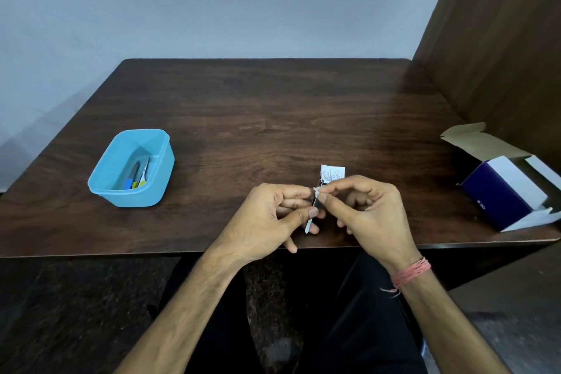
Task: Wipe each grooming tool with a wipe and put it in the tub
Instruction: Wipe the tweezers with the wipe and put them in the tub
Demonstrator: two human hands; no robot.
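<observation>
A blue tub (132, 168) is parked on the table (273, 106) well off to the left of the hands, and a few tools (139, 176) are already lying in it, so the job looks to be partly done.

Right of the tub, near the front edge, the left hand (273, 215) is curled round a slim tool (312, 212). It's pinched between thumb and fingers, with its pale tip poking out below. What kind of tool it is can't really be made out, since most of it is hidden.

Just right of that, touching, the right hand (367, 209) is closed in a pinch on a small white wipe (317, 190) pressed against the tool's upper end. A torn sachet (333, 174) is seen sticking up just behind the fingers; whether it's held or lying on the table can't be told.

Far right of the tub, an open box (510, 191) is sat at the table's edge.

For the wiping itself, best results are probably had if the wipe is wrapped fully round the tool and drawn along its whole length, with the left grip shifted so the covered part gets cleaned too. Only then should it be carried over and dropped in the tub.
</observation>
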